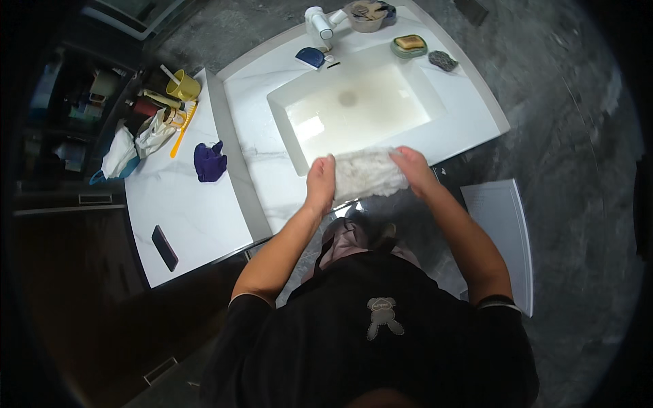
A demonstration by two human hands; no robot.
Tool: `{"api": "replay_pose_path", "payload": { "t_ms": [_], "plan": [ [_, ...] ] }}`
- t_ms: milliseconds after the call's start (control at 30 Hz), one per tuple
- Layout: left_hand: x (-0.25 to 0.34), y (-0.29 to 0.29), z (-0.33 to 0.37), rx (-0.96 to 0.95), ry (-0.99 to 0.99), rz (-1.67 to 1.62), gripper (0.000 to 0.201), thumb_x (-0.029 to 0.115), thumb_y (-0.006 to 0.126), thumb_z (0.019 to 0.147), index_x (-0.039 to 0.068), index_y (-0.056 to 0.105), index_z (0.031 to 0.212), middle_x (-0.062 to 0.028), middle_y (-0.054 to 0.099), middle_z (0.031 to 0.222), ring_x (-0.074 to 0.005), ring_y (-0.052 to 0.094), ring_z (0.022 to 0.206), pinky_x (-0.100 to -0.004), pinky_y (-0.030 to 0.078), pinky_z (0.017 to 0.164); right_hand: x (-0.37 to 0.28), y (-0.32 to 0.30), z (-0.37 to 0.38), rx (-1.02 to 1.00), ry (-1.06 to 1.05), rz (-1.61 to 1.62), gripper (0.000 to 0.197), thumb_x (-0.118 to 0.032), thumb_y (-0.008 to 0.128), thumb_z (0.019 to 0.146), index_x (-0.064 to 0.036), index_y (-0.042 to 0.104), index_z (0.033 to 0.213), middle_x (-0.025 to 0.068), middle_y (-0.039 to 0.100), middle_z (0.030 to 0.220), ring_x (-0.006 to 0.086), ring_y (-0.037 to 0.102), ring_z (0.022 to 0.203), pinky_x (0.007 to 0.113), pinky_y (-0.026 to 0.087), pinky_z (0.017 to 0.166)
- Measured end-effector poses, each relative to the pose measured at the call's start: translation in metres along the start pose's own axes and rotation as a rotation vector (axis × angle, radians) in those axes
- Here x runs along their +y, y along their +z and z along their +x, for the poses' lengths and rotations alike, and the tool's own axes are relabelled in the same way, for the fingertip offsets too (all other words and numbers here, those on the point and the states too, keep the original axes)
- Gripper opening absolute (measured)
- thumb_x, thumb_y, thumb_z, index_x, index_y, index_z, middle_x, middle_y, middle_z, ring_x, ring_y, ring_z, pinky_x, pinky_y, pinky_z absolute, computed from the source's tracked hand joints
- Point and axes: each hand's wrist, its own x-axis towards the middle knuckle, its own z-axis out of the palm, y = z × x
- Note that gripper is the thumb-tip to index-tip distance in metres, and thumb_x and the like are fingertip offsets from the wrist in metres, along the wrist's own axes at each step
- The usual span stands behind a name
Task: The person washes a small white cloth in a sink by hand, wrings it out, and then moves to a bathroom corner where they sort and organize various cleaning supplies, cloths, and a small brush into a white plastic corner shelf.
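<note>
A white fluffy cloth (369, 174) with greyish patches is stretched between my hands at the front edge of the sink. My left hand (321, 180) grips its left end, thumb on top. At the far right corner, my right hand (413, 170) closes on the cloth. Some fingers of both hands are hidden. Beyond the cloth lies the white rectangular sink (286, 126), holding cloudy, pale brownish water with a dark round drain showing through.
Behind the sink stand a white faucet (322, 27), a tub (365, 20), a sponge (410, 43) and a dark scouring pad (443, 61). On the left counter lie a purple cloth (209, 162), a phone (165, 247) and a yellow brush (182, 132). A white panel (507, 238) juts out at right.
</note>
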Motion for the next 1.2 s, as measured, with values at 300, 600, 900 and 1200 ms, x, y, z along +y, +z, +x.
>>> {"api": "replay_pose_path", "payload": {
  "t_ms": [300, 600, 900, 1200],
  "plan": [
    [-0.033, -0.001, 0.170, 0.146, -0.189, 0.185, 0.053, 0.046, 0.039, 0.089, -0.002, 0.047, 0.111, -0.0158, 0.056, 0.089, -0.0247, 0.054, 0.085, -0.0315, 0.043, 0.082, -0.020, -0.025, 0.191, 0.303, -0.063, -0.858, 0.041, -0.033, 0.057, 0.080, -0.0048, 0.055, 0.110, 0.0141, 0.059, 0.095, 0.0251, 0.058, 0.087, 0.035, 0.045, 0.078],
    [-0.050, 0.020, 0.206, -0.156, 0.757, 1.052, 0.039, 0.016, 0.057, 0.080, 0.004, 0.049, 0.116, -0.0171, 0.042, 0.128, -0.0346, 0.040, 0.117, -0.0371, 0.036, 0.096, 0.013, -0.049, 0.235, -0.110, -0.336, -1.443, 0.059, -0.027, 0.063, 0.073, -0.0142, 0.042, 0.127, 0.0103, 0.043, 0.127, 0.0281, 0.041, 0.117, 0.035, 0.039, 0.093],
    [-0.053, 0.025, 0.238, -0.435, 0.329, 1.536, 0.084, 0.057, 0.057, 0.072, 0.016, 0.023, 0.138, -0.0061, 0.011, 0.146, -0.0239, 0.006, 0.135, -0.0442, 0.007, 0.108, 0.006, -0.041, 0.264, -0.332, -0.311, -1.803, 0.088, -0.051, 0.062, 0.070, -0.0105, 0.024, 0.137, 0.0077, 0.020, 0.142, 0.0244, 0.015, 0.133, 0.046, 0.017, 0.106],
    [-0.120, 0.033, 0.224, 0.322, -0.530, 0.019, 0.057, 0.049, 0.042, 0.086, 0.009, 0.037, 0.127, -0.0123, 0.051, 0.108, -0.0207, 0.052, 0.089, -0.0364, 0.043, 0.079, 0.052, -0.030, 0.288, 0.339, -0.153, -1.159, 0.045, -0.037, 0.059, 0.079, -0.0121, 0.049, 0.115, 0.0119, 0.050, 0.118, 0.0310, 0.048, 0.106, 0.041, 0.042, 0.085]
  ]
}}
